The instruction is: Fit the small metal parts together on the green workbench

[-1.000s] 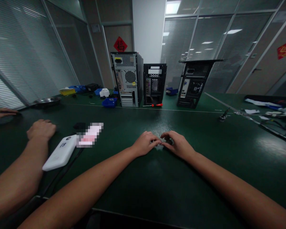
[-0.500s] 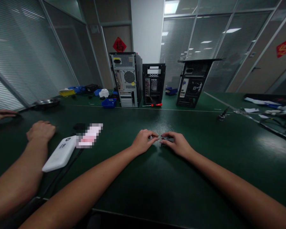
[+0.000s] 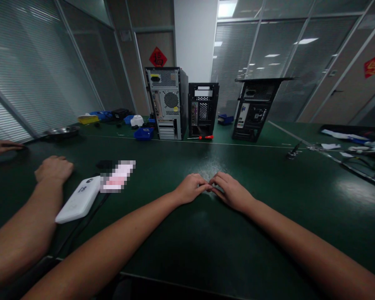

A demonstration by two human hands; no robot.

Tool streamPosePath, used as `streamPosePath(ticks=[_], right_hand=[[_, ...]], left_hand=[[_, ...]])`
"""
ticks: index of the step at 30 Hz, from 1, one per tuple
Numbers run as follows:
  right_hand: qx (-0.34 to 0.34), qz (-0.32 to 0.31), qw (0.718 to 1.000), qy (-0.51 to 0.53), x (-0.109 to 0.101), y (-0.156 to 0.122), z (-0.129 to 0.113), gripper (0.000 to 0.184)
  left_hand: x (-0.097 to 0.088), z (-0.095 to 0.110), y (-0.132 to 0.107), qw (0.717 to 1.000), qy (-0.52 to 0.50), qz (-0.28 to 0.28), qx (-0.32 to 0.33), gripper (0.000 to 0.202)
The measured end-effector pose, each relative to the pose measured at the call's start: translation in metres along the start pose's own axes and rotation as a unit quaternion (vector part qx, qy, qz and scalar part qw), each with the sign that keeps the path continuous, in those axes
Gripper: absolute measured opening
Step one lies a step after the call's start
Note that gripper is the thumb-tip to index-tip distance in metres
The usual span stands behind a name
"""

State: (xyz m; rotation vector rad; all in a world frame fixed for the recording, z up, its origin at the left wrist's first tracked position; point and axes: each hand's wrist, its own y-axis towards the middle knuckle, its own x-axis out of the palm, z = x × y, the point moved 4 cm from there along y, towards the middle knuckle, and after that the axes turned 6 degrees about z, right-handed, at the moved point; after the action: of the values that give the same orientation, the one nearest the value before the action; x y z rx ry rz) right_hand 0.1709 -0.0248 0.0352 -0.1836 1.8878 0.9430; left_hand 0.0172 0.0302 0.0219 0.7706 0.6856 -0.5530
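My left hand (image 3: 190,188) rests low over the green tabletop (image 3: 212,250), its thumb and fingertips pressed together in a pinch. Opposite it, my right hand (image 3: 234,192) has its fingers curled, with the thumb brought in under them. The fingertips of both hands meet in the middle. Anything between them is too small or too hidden to make out. Beyond the hands, a screwdriver with a red handle (image 3: 205,137) lies in front of a small black computer case (image 3: 203,110).
A silver computer tower (image 3: 168,106) and another dark one (image 3: 252,110) stand at the back. Blue bins (image 3: 143,133) sit nearby. At left are a white device (image 3: 78,200), a blurred-out pink panel (image 3: 117,177) and another person's hand (image 3: 53,168). Cables (image 3: 370,164) lie at right.
My right hand has moved slightly left and my two hands' fingertips have come together. The small gap between them has closed. The other person's arm looks unchanged.
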Motion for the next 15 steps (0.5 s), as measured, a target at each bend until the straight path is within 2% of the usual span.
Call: streamPosePath(ticks=[3, 6, 8, 10, 15], right_hand=[[-0.004, -0.017, 1.0, -0.025, 0.001, 0.002, 0.005, 0.024], [0.049, 0.001, 0.997, -0.061, -0.013, 0.001, 0.034, 0.029], [0.123, 0.034, 0.987, -0.094, -0.035, -0.009, 0.069, 0.032], [0.215, 0.067, 0.966, -0.129, -0.062, -0.03, 0.113, 0.034], [0.417, 0.104, 0.882, -0.193, -0.124, -0.113, 0.215, 0.031]], left_hand=[[0.0, 0.001, -0.001, 1.0, -0.005, 0.006, 0.003, 0.028], [-0.002, 0.002, -0.001, 1.0, -0.01, 0.014, 0.005, 0.035], [-0.003, 0.001, -0.002, 1.0, -0.001, 0.015, -0.001, 0.037], [-0.003, 0.0, -0.002, 1.0, 0.018, 0.017, -0.008, 0.038], [-0.002, -0.001, -0.002, 0.998, 0.053, 0.018, -0.014, 0.037]])
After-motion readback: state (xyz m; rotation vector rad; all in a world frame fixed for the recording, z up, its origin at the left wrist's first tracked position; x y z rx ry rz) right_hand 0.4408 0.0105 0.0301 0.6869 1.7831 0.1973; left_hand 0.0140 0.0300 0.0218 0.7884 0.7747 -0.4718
